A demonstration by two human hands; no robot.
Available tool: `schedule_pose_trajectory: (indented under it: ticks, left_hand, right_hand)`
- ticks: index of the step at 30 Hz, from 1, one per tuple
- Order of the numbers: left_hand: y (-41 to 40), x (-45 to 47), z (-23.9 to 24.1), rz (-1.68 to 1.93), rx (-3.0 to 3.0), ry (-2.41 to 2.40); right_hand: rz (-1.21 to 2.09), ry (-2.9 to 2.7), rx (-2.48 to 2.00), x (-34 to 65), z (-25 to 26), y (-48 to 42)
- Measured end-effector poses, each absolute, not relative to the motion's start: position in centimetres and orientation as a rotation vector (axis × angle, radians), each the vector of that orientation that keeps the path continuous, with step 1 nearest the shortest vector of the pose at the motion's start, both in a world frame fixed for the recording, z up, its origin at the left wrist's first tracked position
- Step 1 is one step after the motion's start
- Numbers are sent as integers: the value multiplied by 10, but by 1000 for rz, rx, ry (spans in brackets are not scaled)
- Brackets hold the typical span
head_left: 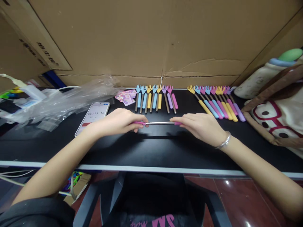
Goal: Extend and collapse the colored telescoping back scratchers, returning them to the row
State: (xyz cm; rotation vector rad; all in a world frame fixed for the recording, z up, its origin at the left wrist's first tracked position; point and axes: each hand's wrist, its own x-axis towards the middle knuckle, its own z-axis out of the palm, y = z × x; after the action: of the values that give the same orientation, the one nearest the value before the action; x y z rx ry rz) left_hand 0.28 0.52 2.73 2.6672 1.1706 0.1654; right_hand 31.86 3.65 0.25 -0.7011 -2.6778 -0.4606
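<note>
Two bare hands share one slim rod of shiny silver metal with magenta plastic at both ends point(161, 123), held nearly level just above the black table point(151, 154), near its middle. The left hand point(129, 121) has its grip closed to a pinch, thumb and fingers around the magenta part at the left end and covering much of it. The right hand point(199, 126), with a silver bangle point(224, 141) at the wrist, has its grip closed on the magenta part at the right end; its thumb is mostly hidden. Between the grips the metal is bare, straight and glossy, and a dark shadow lies below it on the table. The full shape of either end cannot be made out behind the fingers.

Beyond the hands, seven dark metal rods with hand-shaped plastic heads in blue, yellow, purple and magenta point(154, 89) lie side by side, with separate tube-shaped plastic handles in similar colours point(154, 101) among them. Farther right, a slanted row of back scratchers with coloured handles point(219, 108) lies close together. Near the left hand, a white-edged phone point(93, 116) shows 00:15:18.
</note>
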Motion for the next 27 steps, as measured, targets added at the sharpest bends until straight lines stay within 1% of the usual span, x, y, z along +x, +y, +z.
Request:
schedule_pose_trajectory:
  ticks: [5,8,12,17,22,27]
  left_hand:
    - [6,-7,43,78,2441,1120]
    - [9,-26,49,50,2359,1082]
    - [11,-71,55,41,2270,1204]
    - [8,-120,55,20,2145,1459]
    - [7,-148,49,14,2076,1584]
    - [1,-181,47,35,2105,1507]
  right_hand:
    - [-453,-2658,-702,323,9,40]
    - [-369,-2673,-774,336,15,48]
    - [-279,-2641,-1010,389,20,66]
    - [-237,-2459,-1390,475,7,73]
    - [-149,-2394,-1489,510,-1,66]
    - [-145,-2333,-1560,519,4,67]
